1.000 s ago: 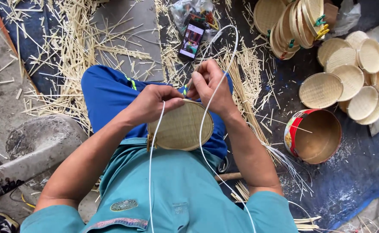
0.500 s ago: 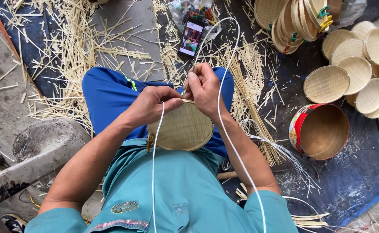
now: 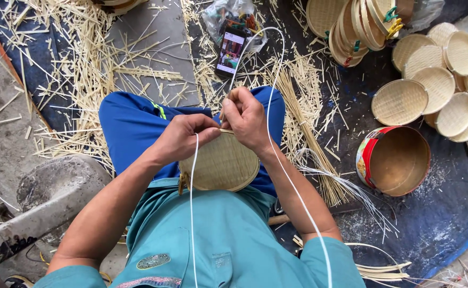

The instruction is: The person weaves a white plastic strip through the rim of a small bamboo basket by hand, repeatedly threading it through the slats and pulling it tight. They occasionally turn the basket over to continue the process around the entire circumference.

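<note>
Over the lap, the left hand (image 3: 183, 137) and right hand (image 3: 246, 118) are both pinching one round woven bamboo tray (image 3: 220, 164) at its rim (two white plastic strips (image 3: 192, 213) trailing).

— What colours do I see?
— A pale straw woven tray (image 3: 220, 162), a white strip (image 3: 276, 80), blue trousers (image 3: 132, 122).
— Anything else?
— I see a teal shirt (image 3: 218, 240) and a red-banded tin (image 3: 394, 160).

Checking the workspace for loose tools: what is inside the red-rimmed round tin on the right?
The round tin lies tilted, its open mouth showing a bare golden-brown inside, nothing in it. What lies beneath it on the blue tarp is covered.
</note>
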